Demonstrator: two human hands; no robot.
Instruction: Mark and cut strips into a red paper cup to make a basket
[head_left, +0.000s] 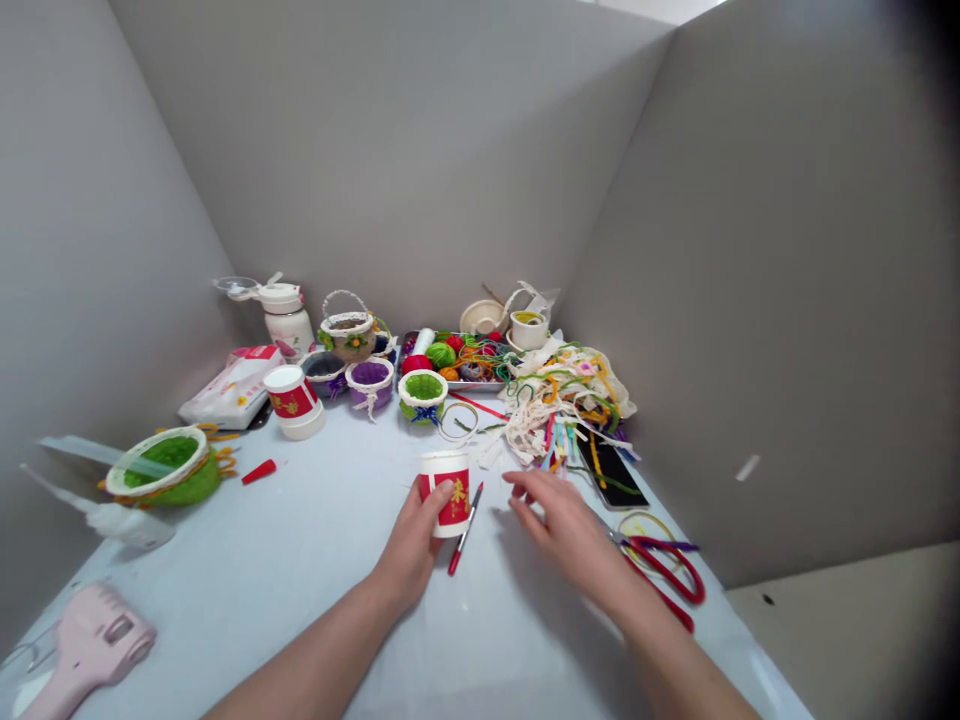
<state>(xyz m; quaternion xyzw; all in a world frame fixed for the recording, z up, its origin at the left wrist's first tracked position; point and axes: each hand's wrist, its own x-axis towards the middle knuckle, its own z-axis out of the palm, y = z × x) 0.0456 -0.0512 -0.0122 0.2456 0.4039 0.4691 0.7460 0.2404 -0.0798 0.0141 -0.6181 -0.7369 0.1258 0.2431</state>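
- Left hand [411, 540]: forearm entering from seven o'clock; thumb across the front, gripping paper cup [448, 510] upright over worktop [322, 570].
- Right hand [559, 515]: at cup's three o'clock, empty, palm down, fingers loosely bent.
- Marker pen [460, 549]: just beside cup, toward five o'clock.

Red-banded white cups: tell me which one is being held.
The nearer cup, gripped in the left hand. The other red-banded cup stands farther back on the table, left of the purple basket, with no hand on it.
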